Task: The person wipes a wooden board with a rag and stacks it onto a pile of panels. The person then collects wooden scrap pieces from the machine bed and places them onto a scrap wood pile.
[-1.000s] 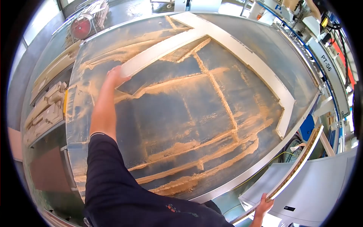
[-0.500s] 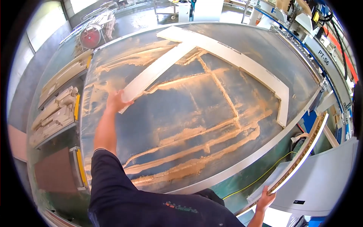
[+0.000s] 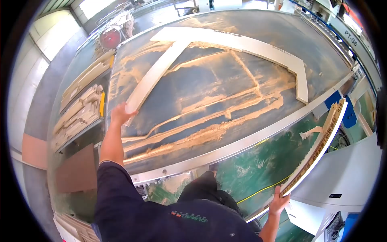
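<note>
My left hand (image 3: 120, 114) is closed around the near end of a long white board strip (image 3: 157, 74) lying on the dusty table. At its far end this strip meets a wider, angled white board offcut (image 3: 258, 47); whether the two are one piece I cannot tell. Down at the right, my right hand (image 3: 278, 203) grips the lower end of another long white board strip (image 3: 316, 151), held tilted beside the table's front edge. Brown raw edge and printed lettering show along its side.
Sawdust ridges (image 3: 201, 121) cross the dark tabletop (image 3: 169, 103). Stacked board pieces (image 3: 80, 115) lie on racks at the left, near a brown panel (image 3: 76, 169). A machine gantry (image 3: 350, 38) spans the right. A yellow cable (image 3: 264, 194) runs over the green floor, beside a grey cabinet (image 3: 342, 161).
The view has shifted, showing more floor and the table higher up. My left hand and its strip have come nearer the table's front edge. My right hand still holds the other strip.
</note>
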### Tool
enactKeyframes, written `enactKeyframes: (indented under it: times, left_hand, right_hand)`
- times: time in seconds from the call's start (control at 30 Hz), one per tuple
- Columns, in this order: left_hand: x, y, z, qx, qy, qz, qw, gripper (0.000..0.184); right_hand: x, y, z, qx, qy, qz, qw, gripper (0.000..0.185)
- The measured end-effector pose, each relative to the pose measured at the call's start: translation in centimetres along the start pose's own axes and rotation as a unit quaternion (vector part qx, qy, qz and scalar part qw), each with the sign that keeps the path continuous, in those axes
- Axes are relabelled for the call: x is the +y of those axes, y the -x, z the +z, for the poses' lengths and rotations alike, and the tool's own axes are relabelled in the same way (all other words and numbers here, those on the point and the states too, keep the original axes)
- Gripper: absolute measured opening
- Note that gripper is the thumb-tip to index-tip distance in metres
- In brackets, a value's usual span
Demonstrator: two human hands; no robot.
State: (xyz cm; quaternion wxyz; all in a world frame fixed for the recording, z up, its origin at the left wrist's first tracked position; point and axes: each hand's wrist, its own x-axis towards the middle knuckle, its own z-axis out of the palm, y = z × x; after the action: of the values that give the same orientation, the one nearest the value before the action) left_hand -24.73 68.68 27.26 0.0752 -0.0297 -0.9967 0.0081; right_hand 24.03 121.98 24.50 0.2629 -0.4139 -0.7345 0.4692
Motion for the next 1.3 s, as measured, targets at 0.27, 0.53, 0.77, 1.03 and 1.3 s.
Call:
enactKeyframes:
  times: [0.27,0.53,0.77,1.03,1.3]
  left_hand:
    - [-6.4,4.4,-1.9,-0.090,-0.049,-0.076,0.992,0.080]
    - [-13.7,4.0,0.7,-0.096,0.006,-0.065,0.993,0.083]
    - [-17.8,3.9,2.8,-0.081,0.032,0.072,0.994,0.102]
    - [-25.9,9.5,-0.4,-0.049,0.197,0.047,0.978,0.088]
    - [-40.8,30.6,4.0,-0.045,0.536,-0.102,0.837,0.053]
  right_hand:
    - [-0.1,5.2,0.9,-0.025,-0.036,0.001,0.999,0.036]
    - [-0.5,12.1,4.3,-0.006,0.001,-0.008,1.000,0.032]
    - [-5.3,23.5,10.5,-0.039,0.038,0.005,0.998,0.033]
    - [-8.3,34.5,12.3,-0.056,0.006,-0.085,0.995,0.034]
    - [-9.8,42.9,15.5,-0.179,-0.074,-0.100,0.976,0.026]
